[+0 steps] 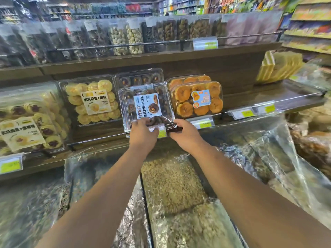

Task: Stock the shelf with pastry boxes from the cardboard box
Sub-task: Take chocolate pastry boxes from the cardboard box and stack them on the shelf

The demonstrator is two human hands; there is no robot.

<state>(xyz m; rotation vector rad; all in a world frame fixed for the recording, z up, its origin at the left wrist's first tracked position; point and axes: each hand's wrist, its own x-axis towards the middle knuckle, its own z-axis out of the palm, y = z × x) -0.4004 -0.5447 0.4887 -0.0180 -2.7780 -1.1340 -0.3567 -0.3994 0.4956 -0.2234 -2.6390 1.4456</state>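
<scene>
Placement step: chocolate pastry box [146, 106] at the front of the shelf [268, 97], in the slot between the yellow cookie box [91, 101] and the orange pastry box [197, 101].

Hold: both hands grip the near edge of the box. The left hand [143, 135] has its fingers curled over the near left portion, just under the label. The right hand [185, 135] pinches the near right corner. A grip at two points on one edge likely serves to steer the box squarely into the narrow slot without twisting it against its neighbours.

Position: the box sits tilted, label up and facing the aisle, its near edge at the front rail [100, 138]. Whether its base already rests fully on the shelf cannot be determined. A second chocolate box [139, 78] lies directly behind it, so like products form one column.

Source: the cardboard box is not in view.

Caution: film-covered bulk bins [172, 185] lie beneath both forearms; a dropped box would land there.
</scene>
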